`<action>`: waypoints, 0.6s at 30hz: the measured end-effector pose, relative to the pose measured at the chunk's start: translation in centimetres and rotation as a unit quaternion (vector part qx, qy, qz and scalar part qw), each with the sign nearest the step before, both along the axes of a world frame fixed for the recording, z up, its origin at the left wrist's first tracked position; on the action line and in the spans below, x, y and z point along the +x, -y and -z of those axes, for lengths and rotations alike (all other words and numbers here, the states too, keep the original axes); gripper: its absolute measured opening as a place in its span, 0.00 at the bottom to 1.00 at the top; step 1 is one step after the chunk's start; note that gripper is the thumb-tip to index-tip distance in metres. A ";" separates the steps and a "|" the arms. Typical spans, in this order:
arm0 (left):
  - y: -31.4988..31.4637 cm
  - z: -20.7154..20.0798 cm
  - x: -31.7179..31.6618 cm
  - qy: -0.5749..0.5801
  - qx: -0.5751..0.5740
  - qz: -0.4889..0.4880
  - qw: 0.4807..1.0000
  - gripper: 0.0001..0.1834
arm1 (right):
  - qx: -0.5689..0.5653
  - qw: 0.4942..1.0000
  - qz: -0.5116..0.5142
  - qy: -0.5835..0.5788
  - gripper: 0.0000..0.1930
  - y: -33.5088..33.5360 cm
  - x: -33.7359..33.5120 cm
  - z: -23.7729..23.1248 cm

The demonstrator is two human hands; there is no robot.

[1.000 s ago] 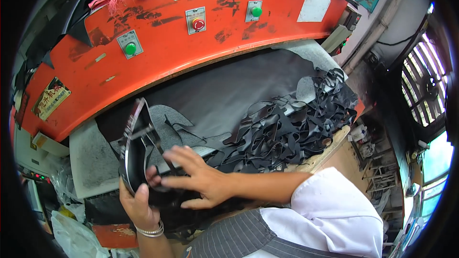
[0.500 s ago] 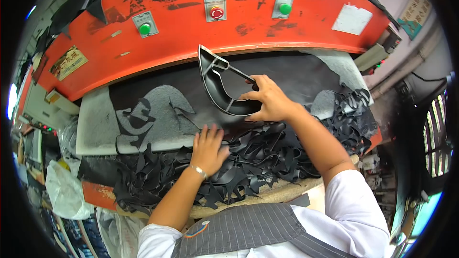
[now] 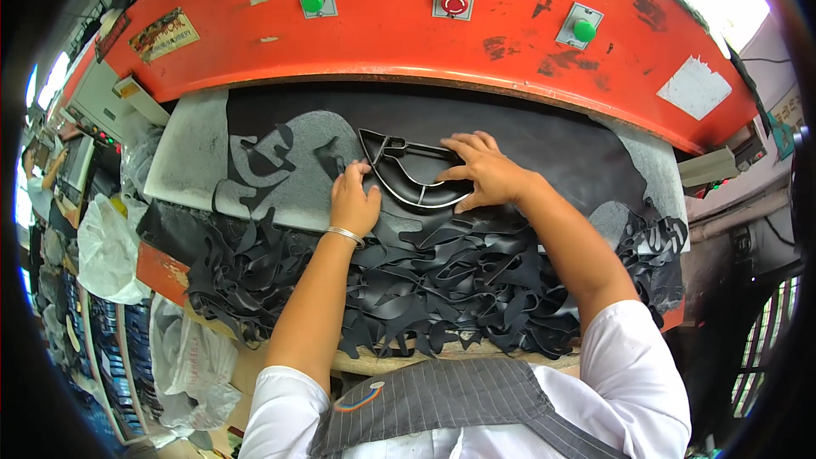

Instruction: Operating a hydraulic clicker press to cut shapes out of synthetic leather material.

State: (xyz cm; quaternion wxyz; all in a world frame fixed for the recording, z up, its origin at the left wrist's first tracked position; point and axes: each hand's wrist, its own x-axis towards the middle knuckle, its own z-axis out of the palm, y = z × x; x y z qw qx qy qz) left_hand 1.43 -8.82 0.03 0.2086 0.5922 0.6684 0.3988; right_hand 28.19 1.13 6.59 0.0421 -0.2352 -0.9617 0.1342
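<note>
My right hand (image 3: 493, 172) grips a cutting die (image 3: 416, 189) by its right end, thumb on the near side and fingers on the far side. This metal die is a curved, hollow black outline with bright edges and a pointed left end. It sits on a black leather sheet (image 3: 544, 138), near the sheet's cut edge. Beside the die's left side is my left hand (image 3: 355, 204), with fingers extended and thumb apart. Its fingertips are next to a curled black leather tip (image 3: 329, 158); whether they touch it is hard to tell.
A grey cutting pad (image 3: 191, 153) lies under the leather. Black leather offcuts (image 3: 425, 289) are heaped along the near edge. Beyond stands an orange press beam (image 3: 382, 34) with two green buttons and a red one (image 3: 455, 4). White plastic bags (image 3: 110, 246) hang at left.
The die has gone from raised and tilted to lying nearly flat on the leather, still in my right hand. My left hand has reached farther forward beside it. The view has shifted left.
</note>
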 end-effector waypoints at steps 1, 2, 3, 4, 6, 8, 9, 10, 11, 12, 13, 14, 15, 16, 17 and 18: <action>0.1 0.5 -0.1 -0.056 0.022 0.008 0.998 0.18 | 0.055 0.998 0.024 -0.001 0.35 0.8 0.3 0.1; 0.0 1.1 -0.1 -0.113 0.045 0.016 0.992 0.18 | 0.052 0.998 0.023 0.004 0.35 1.7 0.5 0.4; -0.1 0.8 0.5 -0.100 0.056 0.003 0.993 0.16 | 0.052 0.986 0.156 -0.025 0.38 3.0 0.9 0.9; -0.1 0.9 0.3 -0.096 0.053 0.003 0.994 0.16 | 0.053 0.957 0.281 -0.057 0.41 4.2 0.8 1.4; -0.3 1.1 -0.5 -0.107 0.038 0.020 0.993 0.18 | 0.012 0.939 0.339 -0.058 0.41 5.7 0.8 2.5; -0.6 1.4 -0.4 -0.081 0.037 0.016 0.996 0.17 | -0.054 0.916 0.367 -0.150 0.36 6.0 1.0 4.0; -0.7 1.6 -0.2 -0.056 0.038 0.012 0.998 0.16 | -0.054 0.918 0.335 -0.207 0.28 5.8 1.3 4.6; -0.8 1.9 0.0 -0.032 0.039 0.008 0.999 0.16 | -0.054 0.917 0.339 -0.203 0.28 5.6 1.5 5.1; -0.9 2.0 0.1 -0.010 0.053 0.006 0.999 0.14 | -0.034 0.925 0.321 -0.200 0.26 5.4 1.8 5.6; -0.9 2.1 0.0 -0.006 0.051 0.008 0.999 0.14 | -0.015 0.933 0.302 -0.195 0.24 5.3 1.6 5.7; -1.0 2.2 -0.2 0.006 0.051 0.003 0.999 0.14 | -0.006 0.928 0.303 -0.215 0.20 5.3 1.2 5.7; -1.0 2.2 -0.4 0.018 0.051 -0.002 0.999 0.13 | -0.006 0.928 0.306 -0.210 0.20 5.3 1.2 5.8; -1.0 2.0 -0.2 0.021 0.056 -0.009 0.998 0.13 | -0.002 0.926 0.309 -0.218 0.20 5.3 1.3 6.0; -0.9 1.8 0.0 0.024 0.054 -0.008 0.998 0.13 | 0.002 0.923 0.312 -0.226 0.20 5.2 1.4 6.1; -0.9 1.8 0.2 0.036 0.047 -0.004 0.998 0.13 | 0.003 0.923 0.314 -0.222 0.20 5.3 1.6 6.3; -0.8 1.7 0.0 0.047 0.040 -0.001 0.998 0.14 | 0.012 0.924 0.310 -0.224 0.20 5.4 1.6 6.4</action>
